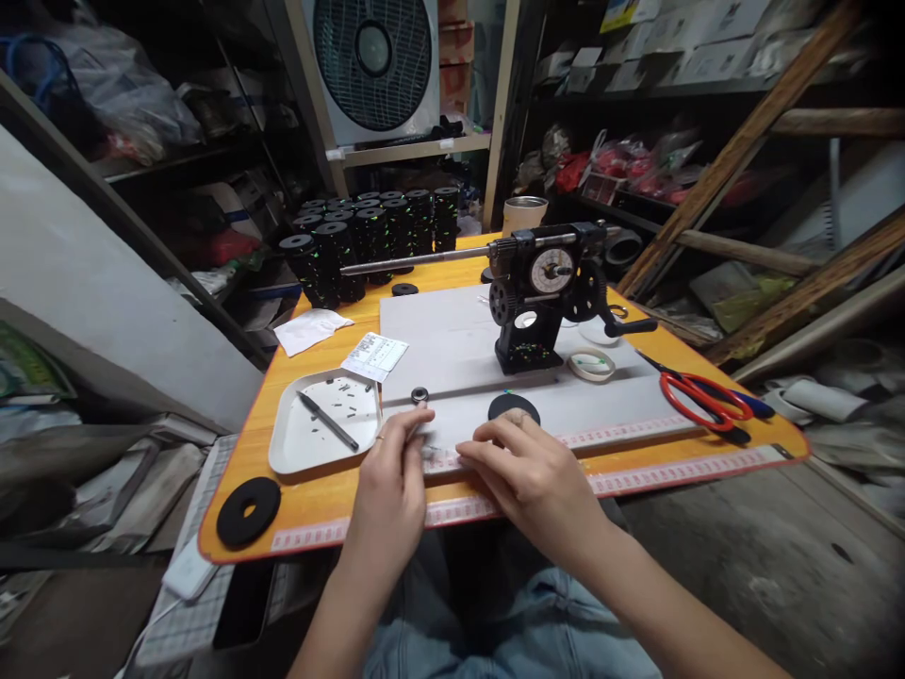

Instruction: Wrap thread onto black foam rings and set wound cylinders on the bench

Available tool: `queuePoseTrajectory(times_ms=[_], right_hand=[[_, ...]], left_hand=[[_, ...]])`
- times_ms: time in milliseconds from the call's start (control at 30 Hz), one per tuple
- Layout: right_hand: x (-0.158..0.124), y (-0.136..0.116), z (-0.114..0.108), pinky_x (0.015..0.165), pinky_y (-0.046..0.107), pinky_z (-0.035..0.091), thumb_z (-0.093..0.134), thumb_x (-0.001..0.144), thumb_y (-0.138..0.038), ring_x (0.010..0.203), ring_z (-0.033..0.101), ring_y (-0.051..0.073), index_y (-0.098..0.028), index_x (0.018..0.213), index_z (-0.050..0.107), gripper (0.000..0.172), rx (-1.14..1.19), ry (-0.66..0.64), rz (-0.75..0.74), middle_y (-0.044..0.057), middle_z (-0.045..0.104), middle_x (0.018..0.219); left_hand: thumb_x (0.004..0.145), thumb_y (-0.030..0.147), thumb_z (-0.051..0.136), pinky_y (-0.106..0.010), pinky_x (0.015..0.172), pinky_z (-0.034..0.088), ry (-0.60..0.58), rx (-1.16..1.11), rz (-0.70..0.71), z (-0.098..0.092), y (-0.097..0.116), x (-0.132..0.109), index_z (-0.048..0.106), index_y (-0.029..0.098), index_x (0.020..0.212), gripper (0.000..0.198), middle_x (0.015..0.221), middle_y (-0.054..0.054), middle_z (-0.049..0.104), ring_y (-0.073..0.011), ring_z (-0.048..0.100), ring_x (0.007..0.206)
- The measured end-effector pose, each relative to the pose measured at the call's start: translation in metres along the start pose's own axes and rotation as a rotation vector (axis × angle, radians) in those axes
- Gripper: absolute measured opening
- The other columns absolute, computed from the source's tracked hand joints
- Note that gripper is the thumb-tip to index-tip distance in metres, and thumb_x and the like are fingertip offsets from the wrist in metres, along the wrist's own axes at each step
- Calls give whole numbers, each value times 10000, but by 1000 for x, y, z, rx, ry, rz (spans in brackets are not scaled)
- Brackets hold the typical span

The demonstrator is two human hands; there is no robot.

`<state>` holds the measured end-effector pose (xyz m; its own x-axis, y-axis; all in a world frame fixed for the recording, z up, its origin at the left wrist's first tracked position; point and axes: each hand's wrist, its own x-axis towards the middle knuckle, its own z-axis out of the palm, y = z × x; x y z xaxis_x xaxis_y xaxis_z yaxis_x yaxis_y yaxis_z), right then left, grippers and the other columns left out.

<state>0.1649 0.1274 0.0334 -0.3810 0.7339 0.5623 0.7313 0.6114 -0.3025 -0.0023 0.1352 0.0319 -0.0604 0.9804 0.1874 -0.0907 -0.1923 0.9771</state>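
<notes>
My left hand (392, 476) is above the white board (438, 330) near its front edge, fingers bent and held together. Close by on the right, my right hand (530, 471) has its fingertips drawn into a pinch. Something small and thin seems to lie between the hands, too small to name. A small dark ring (419, 395) lies just beyond my left fingers. Behind my right hand is a flat black disc (514, 407), partly covered by the fingers. Farther back stands a black hand-cranked winding machine (534, 302) with a dial and a long threaded rod pointing left.
A white tray (283, 443) holds a black pen (329, 421) and dark bits. Red-handled scissors (697, 396) and a tape roll (592, 366) lie right. Several black spools (371, 231) stand at the back left. A black foam ring (248, 538) lies at the front left corner.
</notes>
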Motion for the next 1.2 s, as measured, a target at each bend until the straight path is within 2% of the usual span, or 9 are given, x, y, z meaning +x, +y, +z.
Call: queuePoseTrajectory(times_ms=[100,233,467,700,800,867,967,1100,1200], right_hand=[[1,9,-5,782,398,505,539,937,-149,902,532,255,-142,1051,691,191,-51,-6,29,122,669,1007],[-7,27,-16,985,507,442,640,892,-319,1158,470,346,-45,1302,540,503,-237,-34,166,192,569,1292],[-15,39,-13,931,510,470,634,879,-355,1108,522,359,-69,1297,518,520,-242,-12,247,173,641,1157],[-34,3,-26,939,353,503,658,854,-236,1108,574,224,-259,1372,414,573,312,120,354,77,557,1300],[-55,-16,-20,1055,355,429,693,813,-152,1210,514,232,-241,1378,417,635,334,162,204,83,548,1301],[-69,-28,-12,1088,357,406,677,809,-88,1249,488,231,-249,1404,403,674,340,163,113,82,549,1291],[-87,-44,-4,1025,342,483,651,826,-81,1284,478,235,-303,1481,299,776,528,95,240,91,478,1396],[-93,-59,-3,814,305,579,682,833,-202,1143,588,226,-376,1504,230,827,979,-134,623,104,362,1514],[-88,-65,-4,676,268,533,695,829,-290,813,631,162,-297,1409,450,630,1102,-374,773,93,607,1219]], left_hand=[[843,73,604,-359,1203,127,-26,283,167,-5,-6,4,748,199,1003,250,1160,-97,683,-240,460,1325],[879,104,553,-426,1161,271,-4,552,258,-22,-7,2,675,223,1092,274,1287,-90,605,-252,429,1348],[928,144,515,-398,1115,349,119,569,322,-39,0,-19,616,258,1099,230,1265,-51,591,-224,475,1301],[909,412,587,-293,879,474,56,97,-92,-3,14,-56,581,276,1198,320,1252,-70,605,-211,601,1077],[718,553,751,-309,846,479,-121,-132,-201,11,8,-72,554,246,1238,635,1192,-94,627,-231,617,991],[716,501,776,-304,853,472,-155,-179,-243,15,1,-81,603,227,1117,516,1066,-74,652,-223,617,963],[838,344,680,-269,792,472,-120,-144,-198,10,-7,-91,630,202,871,153,879,-39,632,-183,616,862],[816,211,663,-247,715,474,-70,-89,-103,-6,-7,-101,658,198,804,19,835,-33,605,-175,600,808],[782,160,671,-234,710,481,-5,-89,-162,-14,-3,-110,675,208,811,56,853,-26,611,-169,605,808]])
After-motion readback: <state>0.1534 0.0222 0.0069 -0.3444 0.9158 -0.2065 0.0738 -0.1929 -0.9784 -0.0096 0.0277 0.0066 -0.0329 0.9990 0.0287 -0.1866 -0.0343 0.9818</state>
